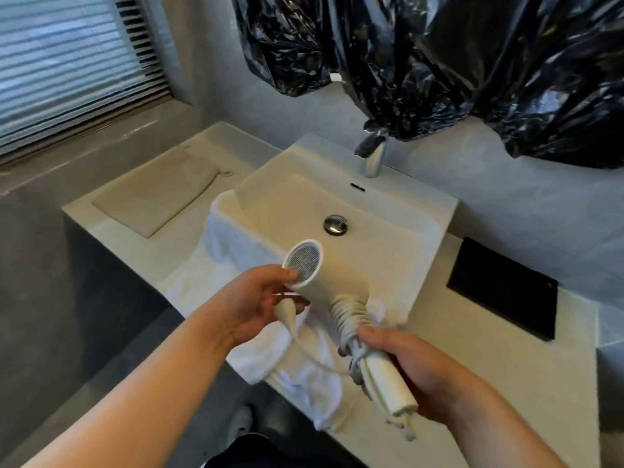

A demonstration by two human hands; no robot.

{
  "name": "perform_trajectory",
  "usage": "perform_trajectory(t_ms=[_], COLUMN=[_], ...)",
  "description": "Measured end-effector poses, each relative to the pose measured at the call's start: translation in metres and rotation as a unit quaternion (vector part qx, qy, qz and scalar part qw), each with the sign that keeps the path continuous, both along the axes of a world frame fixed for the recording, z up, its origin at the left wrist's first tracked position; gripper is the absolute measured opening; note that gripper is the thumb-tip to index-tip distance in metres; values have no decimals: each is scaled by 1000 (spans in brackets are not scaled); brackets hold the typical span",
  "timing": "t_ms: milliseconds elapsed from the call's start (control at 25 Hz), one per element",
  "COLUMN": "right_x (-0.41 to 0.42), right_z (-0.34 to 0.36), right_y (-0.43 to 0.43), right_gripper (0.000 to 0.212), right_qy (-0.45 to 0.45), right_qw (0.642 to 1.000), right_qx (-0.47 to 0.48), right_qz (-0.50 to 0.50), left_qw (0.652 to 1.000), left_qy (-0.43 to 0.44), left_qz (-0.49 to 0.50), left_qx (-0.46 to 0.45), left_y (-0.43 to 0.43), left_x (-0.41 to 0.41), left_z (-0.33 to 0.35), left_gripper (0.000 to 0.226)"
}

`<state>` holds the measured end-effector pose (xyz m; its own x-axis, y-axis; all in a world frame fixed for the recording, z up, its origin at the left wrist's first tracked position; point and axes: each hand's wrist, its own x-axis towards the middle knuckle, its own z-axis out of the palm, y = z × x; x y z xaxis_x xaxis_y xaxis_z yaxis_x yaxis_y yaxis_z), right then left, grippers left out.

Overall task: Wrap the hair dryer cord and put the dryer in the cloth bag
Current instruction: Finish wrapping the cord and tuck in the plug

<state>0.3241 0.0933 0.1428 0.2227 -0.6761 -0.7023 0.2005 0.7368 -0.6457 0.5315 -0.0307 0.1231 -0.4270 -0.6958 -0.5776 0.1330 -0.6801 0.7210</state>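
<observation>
Right over the front edge of the sink, the white hair dryer is held in both hands, its mesh end tilted toward ten o'clock. The right hand has its fingers closed around the handle, where the cord is coiled in tight turns. The left hand pinches the plug between thumb and fingers, touching the dryer's rim; a loose loop of cord hangs between the hands. Beneath them lies a white towel. The cloth bag lies flat on the counter at ten o'clock, well apart from the dryer.
</observation>
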Motion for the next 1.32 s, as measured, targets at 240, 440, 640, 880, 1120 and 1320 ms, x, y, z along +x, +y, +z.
perform_trajectory(t_ms=[240,440,640,880,1120,1320], right_x=[91,138,147,151,173,195], right_z=[-9,-16,-12,-11,-13,-19], right_y=[-71,-113,-135,-160,-184,-237], right_gripper=[29,41,41,27,43,57], right_qy=[9,126,143,42,-112,-145], right_qw=[995,986,985,996,994,989], right_qx=[-6,-52,-84,-62,11,21], right_qz=[-94,-95,-58,-56,16,21], left_qw=[1000,1000,1000,998,996,996], left_qy=[14,23,6,4,8,49], left_qz=[-4,1,12,57,64,67], left_qx=[-14,-15,-28,-40,-59,-27], left_y=[-73,-104,-126,-128,-141,-193], left_x=[64,105,120,130,160,188], left_z=[-10,-15,-10,-1,4,-7], left_gripper=[47,59,71,76,74,78])
